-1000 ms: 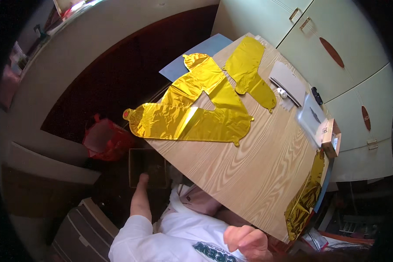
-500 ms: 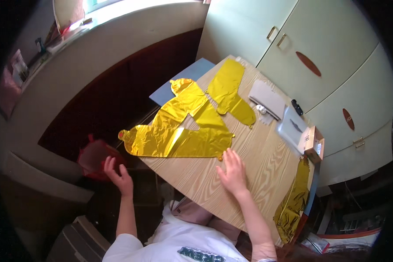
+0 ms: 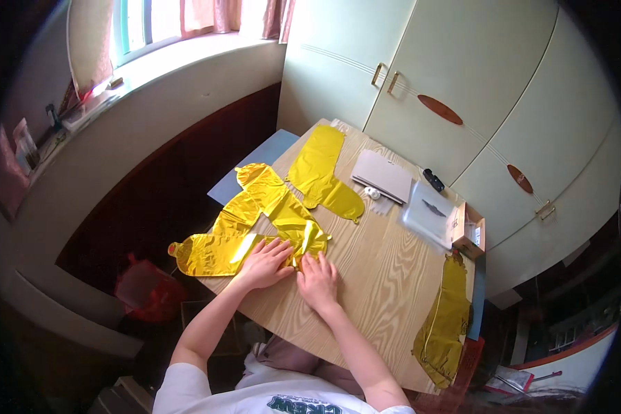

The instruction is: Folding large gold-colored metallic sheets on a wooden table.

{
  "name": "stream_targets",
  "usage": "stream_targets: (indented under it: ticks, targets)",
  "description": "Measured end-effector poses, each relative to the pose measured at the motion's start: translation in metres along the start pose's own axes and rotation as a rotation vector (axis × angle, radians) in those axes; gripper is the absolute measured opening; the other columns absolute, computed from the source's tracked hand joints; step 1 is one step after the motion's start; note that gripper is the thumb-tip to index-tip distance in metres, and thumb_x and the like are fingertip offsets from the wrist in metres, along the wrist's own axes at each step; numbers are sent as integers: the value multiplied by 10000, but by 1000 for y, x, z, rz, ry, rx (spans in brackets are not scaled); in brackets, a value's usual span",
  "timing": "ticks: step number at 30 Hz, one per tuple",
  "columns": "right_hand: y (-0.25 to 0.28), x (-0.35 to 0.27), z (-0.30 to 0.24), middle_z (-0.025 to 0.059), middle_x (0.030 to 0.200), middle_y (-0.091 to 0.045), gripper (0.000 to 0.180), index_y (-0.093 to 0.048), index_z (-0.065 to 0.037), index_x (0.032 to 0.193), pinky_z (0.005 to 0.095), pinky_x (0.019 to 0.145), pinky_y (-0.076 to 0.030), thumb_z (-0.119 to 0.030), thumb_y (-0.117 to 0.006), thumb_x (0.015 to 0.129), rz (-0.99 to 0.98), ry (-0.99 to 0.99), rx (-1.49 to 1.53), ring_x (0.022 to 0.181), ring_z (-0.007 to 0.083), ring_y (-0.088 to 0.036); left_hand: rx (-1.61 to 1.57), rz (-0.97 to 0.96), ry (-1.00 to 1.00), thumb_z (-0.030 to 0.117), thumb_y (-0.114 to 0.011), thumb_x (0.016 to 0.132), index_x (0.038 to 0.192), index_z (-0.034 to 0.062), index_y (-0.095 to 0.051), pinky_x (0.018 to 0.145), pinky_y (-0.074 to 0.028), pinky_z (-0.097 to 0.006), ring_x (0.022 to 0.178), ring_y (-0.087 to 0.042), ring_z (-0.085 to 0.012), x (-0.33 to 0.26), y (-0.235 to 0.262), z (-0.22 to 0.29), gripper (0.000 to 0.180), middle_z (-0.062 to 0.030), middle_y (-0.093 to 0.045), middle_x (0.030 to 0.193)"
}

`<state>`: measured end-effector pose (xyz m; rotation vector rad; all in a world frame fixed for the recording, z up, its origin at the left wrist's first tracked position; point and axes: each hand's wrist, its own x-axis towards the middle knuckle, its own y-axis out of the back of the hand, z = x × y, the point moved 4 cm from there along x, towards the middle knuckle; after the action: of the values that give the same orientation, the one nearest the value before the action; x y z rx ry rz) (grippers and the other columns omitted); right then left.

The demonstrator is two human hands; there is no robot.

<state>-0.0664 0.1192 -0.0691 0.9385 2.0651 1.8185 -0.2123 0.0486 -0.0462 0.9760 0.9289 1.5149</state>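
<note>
A shiny gold foil balloon (image 3: pixel 274 199), deflated and shaped like an angular figure with a gap in its middle, lies creased at the table's left side. Spread over its near edge, my left hand (image 3: pixel 263 265) presses down with fingers stretched out. My right hand (image 3: pixel 317 279) rests just beside it, fingers extended onto the balloon's near right corner; the fingertips partly cover that corner. Farther back lies a flat gold foil balloon (image 3: pixel 317 169) with an L-like outline. Another gold foil piece (image 3: pixel 443 317) lies along the table's right edge.
On the wood-grain table (image 3: pixel 372 290) are a stack of grey sheets (image 3: pixel 383 176), a small white object (image 3: pixel 372 193), a black item (image 3: pixel 433 180), a clear plastic bag (image 3: pixel 424 214) and a small open box (image 3: pixel 469 233). Pale cabinets (image 3: pixel 462 62) stand behind; a red bag (image 3: pixel 148 290) is lower left.
My left hand has come from beside the table onto the balloon's near edge. My right hand has moved left to its corner. The balloon's near part looks more rumpled; the view has shifted.
</note>
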Motion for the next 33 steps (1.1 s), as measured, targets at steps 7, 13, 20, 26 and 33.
stream_targets:
  ticks: [7, 13, 20, 26, 33]
  targets:
    - [-4, 5, -9, 15, 1437, -464, 456, -533, -137, 1342, 539, 1113, -215, -305, -493, 920, 28, 63, 33, 1370, 272, -341, -241, 117, 28, 193, -615, 784, 1246, 64, -537, 1122, -277, -473, 1309, -445, -288, 4, -6, -14, 486, -136, -571, 1270]
    - [-2, 6, -6, 26, 1453, -453, 471, -502, -151, 1373, 548, 1121, -217, -316, -443, 936, -5, 39, 50, 1381, 254, -342, -447, 191, 50, 114, -653, 720, 1159, 50, -552, 1075, -340, -459, 1162, -556, -329, 3, 9, -6, 455, -175, -636, 975]
    - [4, 4, -4, 67, 1501, -377, 522, -458, -150, 1408, 554, 1127, -205, -339, -481, 922, 211, -24, 173, 1398, 294, -307, -320, 412, 100, 98, -632, 790, 1080, 14, -605, 873, -477, -398, 934, -648, -305, 9, -9, -16, 303, -143, -652, 831]
    - [13, -2, -12, 99, 1506, -353, 531, -474, -156, 1390, 558, 1143, -187, -334, -528, 893, 157, 93, 119, 1402, 322, -284, -990, 505, 429, 109, -571, 902, 1019, 31, -620, 541, -422, -245, 609, -510, -62, 15, -14, -52, 149, 29, -583, 722]
    - [13, 1, -14, 61, 1488, -393, 522, -464, -194, 1403, 599, 1144, -134, -426, -440, 936, -137, 31, 59, 1408, 325, -279, -554, 839, 430, 113, -530, 946, 898, 7, -605, 559, -404, -271, 633, -474, -62, 0, 62, -136, 138, -13, -559, 669]
